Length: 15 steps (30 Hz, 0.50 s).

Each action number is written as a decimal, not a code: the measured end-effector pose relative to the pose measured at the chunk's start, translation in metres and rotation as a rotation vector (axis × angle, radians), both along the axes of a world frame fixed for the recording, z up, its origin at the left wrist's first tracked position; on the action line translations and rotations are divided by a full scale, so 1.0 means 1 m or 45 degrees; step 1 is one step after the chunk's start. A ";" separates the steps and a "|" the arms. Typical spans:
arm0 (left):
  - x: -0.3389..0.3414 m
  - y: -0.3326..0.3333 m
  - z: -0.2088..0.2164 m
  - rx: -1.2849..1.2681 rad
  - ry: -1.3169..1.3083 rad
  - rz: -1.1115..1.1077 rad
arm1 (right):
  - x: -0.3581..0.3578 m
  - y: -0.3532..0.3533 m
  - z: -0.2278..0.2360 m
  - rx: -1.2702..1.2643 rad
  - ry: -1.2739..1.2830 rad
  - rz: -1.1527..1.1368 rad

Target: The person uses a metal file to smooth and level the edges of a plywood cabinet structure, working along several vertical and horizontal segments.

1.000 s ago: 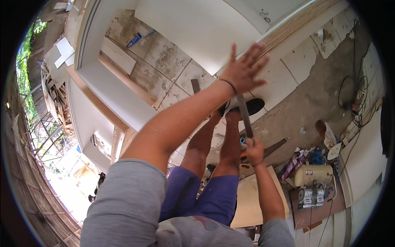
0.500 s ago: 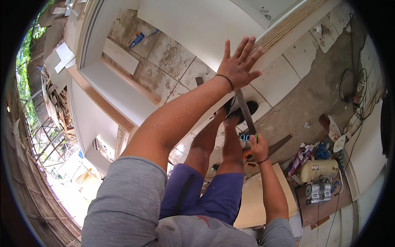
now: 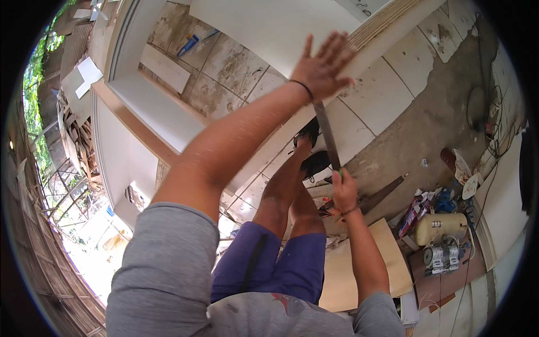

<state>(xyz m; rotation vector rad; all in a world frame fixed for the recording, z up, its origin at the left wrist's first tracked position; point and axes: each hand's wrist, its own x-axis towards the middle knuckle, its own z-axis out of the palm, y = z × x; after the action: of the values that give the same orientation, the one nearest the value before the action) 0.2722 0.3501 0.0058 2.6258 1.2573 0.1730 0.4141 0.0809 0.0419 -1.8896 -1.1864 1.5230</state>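
Note:
My right hand (image 3: 344, 192) is closed around the green handle of a long flat metal file (image 3: 326, 133). The file's blade slants up and left, and its far end goes out of sight by my left wrist. My left hand (image 3: 324, 67), slightly blurred, is open with its fingers spread. It lies over the edge of a large white panel (image 3: 269, 33), near a brown, ridged wooden edge (image 3: 387, 31). Whether its palm touches the panel I cannot tell.
A handsaw (image 3: 382, 194) lies on the floor right of my legs. Beyond it stands a beige air compressor (image 3: 441, 227) among clutter. Black cables (image 3: 497, 140) trail at the far right. A white cabinet frame (image 3: 157, 118) stands left, and a blue-labelled tube (image 3: 188, 45) lies on the dirty tiles.
My right hand and the file have moved slightly left and up. The left hand has shifted a little left and up, its fingers still spread. My feet appear further left.

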 end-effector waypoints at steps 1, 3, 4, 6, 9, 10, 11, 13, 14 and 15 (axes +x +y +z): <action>-0.003 -0.008 -0.003 0.004 0.000 0.003 | 0.007 -0.009 0.003 -0.034 -0.050 0.035; -0.014 -0.017 -0.009 -0.091 -0.012 0.007 | -0.003 -0.017 -0.007 -0.026 -0.046 0.031; -0.021 -0.012 -0.001 -0.050 0.145 0.036 | -0.015 -0.013 -0.013 0.018 -0.046 0.026; -0.071 0.024 -0.011 0.130 0.056 0.100 | -0.060 0.009 -0.027 0.097 -0.031 0.064; -0.089 0.042 0.006 0.127 0.324 0.118 | -0.079 0.031 -0.032 0.129 -0.046 0.053; -0.096 0.046 0.008 0.098 0.116 0.045 | -0.085 0.035 -0.025 0.149 -0.016 0.016; -0.085 0.040 0.008 0.131 0.140 0.072 | -0.083 0.028 -0.023 0.179 0.020 -0.023; -0.048 0.016 0.008 0.067 -0.121 0.029 | -0.058 0.010 -0.009 0.082 0.012 -0.037; -0.033 0.000 0.010 0.038 -0.095 0.018 | -0.039 -0.006 -0.005 0.049 -0.016 -0.003; -0.023 -0.018 0.008 0.084 -0.084 0.030 | -0.026 -0.020 -0.005 0.025 -0.032 0.029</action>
<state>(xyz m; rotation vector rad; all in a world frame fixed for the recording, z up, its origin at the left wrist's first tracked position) 0.2489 0.3320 0.0134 2.6382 1.2819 0.3072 0.3885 0.0609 0.0365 -1.8935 -1.2333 1.4979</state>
